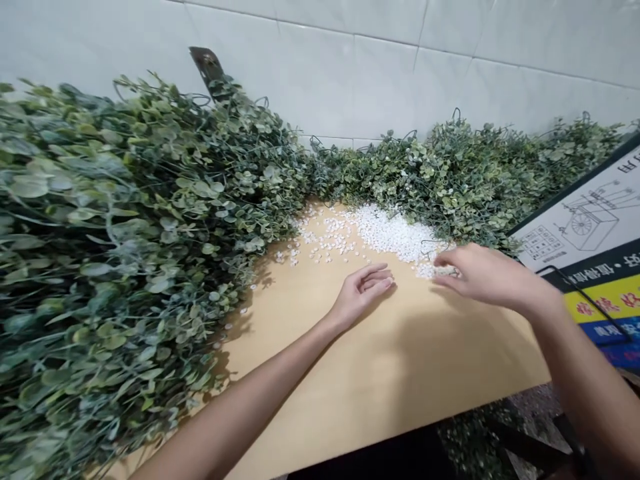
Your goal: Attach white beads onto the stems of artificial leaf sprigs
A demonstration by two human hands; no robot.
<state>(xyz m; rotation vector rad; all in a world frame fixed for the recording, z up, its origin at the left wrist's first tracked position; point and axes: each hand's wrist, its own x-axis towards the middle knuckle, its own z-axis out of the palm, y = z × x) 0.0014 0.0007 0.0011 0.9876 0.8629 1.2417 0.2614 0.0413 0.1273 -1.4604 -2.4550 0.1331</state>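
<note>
Nearest to me is the bare, smooth tan wooden counter (400,373), with both my forearms reaching across it. My left grip (363,290) lies on its side on the counter near the middle. Its fingers are loosely curled and spread, holding nothing, and it sits just short of the white pieces.

A little farther and to the right, my right grip (480,275) is palm down at the near right edge of the heap of tiny white plastic bead-like pieces (390,233). Its thumb and forefinger are drawn close together right among the pieces. I cannot tell whether one is pinched between them.

The heap lies on the far part of the counter, with loose strays (325,243) trailing off to its left. I judge these pieces to be very light, hard and slick. They would roll and scatter at a nudge, so each is best taken singly by its sides between two fingertips, at the thin edge of the heap and not the thick middle.

To the left rises a tall mass of green artificial leafy sprigs on wire stems (110,233). They look springy and apt to tangle, so I would take them by the stem. More of the same greenery (465,173) banks up behind the heap. On the right leans a printed sign board with a line drawing (585,227). Farthest back stands the white tiled wall (375,73).
</note>
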